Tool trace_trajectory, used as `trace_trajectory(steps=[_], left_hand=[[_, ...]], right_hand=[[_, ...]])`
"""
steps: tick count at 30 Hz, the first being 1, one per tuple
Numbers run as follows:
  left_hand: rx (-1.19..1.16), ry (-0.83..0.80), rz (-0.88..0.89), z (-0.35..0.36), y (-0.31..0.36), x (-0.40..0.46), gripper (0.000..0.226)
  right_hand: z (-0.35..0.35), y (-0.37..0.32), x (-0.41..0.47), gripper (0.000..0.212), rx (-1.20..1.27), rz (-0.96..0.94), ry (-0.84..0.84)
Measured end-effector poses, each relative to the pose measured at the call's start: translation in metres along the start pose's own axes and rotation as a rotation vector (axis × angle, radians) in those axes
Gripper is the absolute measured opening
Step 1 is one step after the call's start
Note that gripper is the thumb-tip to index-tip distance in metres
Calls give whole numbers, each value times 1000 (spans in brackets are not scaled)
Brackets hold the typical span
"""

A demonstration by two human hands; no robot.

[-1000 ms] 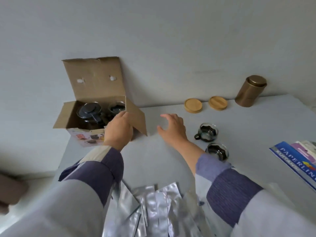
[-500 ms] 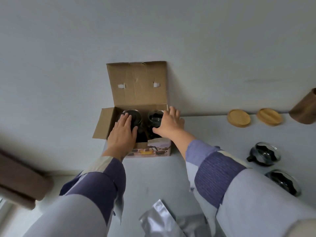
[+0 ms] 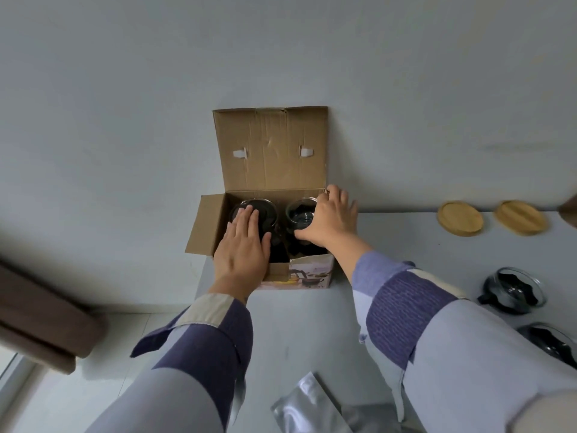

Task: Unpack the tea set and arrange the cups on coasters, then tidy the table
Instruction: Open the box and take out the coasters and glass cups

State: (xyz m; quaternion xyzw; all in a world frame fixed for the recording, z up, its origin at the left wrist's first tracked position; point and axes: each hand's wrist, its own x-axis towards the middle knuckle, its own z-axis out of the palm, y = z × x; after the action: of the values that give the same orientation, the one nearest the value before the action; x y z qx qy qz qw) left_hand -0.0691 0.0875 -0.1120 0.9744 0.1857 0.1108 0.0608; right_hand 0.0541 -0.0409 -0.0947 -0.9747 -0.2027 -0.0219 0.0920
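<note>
Two hands reach into the open cardboard box (image 3: 271, 151), which stands at the far left corner of the desk (image 3: 296, 323) with its lid flap upright against the wall. The left hand (image 3: 242, 248) lies flat, fingers straight and together, on top of the dark glass teapot (image 3: 265, 210) in the left half of the box. The right hand (image 3: 331, 220) curls round the glass cup (image 3: 298, 214) in the right half of the box, thumb at the cup's near side and fingers over its far rim by the box's right wall. A printed picture shows on the box's front panel, below the right wrist.

Right of the box, near the wall, two round wooden coasters (image 3: 460, 217) lie side by side on the desk, apart from each other, the second coaster (image 3: 520, 217) further from the box. A brown object shows only as a sliver at the frame edge beyond them. Nearer than the coasters and well right of the box, an unpacked glass cup (image 3: 513, 290) with a dark handle stands on the bare desk, and another glass cup (image 3: 551, 340) stands just in front of it, partly cut by the frame. Well in front of the box, at the near edge, lies a silver foil bag (image 3: 307, 407). Both sleeves are patchwork blue and pale grey.
</note>
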Motion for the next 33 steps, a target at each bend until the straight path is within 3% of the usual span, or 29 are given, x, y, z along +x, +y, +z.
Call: trace_trajectory(steps=[7,12,23,29,33], left_hand=[[21,-25,-9,-3,4,-1,56],[15,-37,-18,-6,5,-2,55],[-24,-38,1,-27,18,2,54],[-71,67,200,-31,116,-14,52],[-119,23,271,-5,191,-36,51]], right_hand=[[-17,-1,-9,90,738,110,88],[-25,5,-29,85,1044,129,162],[-46,57,-74,76,1119,169,252],[-63,124,-100,77,1083,254,293],[-70,183,-121,79,1050,313,316]])
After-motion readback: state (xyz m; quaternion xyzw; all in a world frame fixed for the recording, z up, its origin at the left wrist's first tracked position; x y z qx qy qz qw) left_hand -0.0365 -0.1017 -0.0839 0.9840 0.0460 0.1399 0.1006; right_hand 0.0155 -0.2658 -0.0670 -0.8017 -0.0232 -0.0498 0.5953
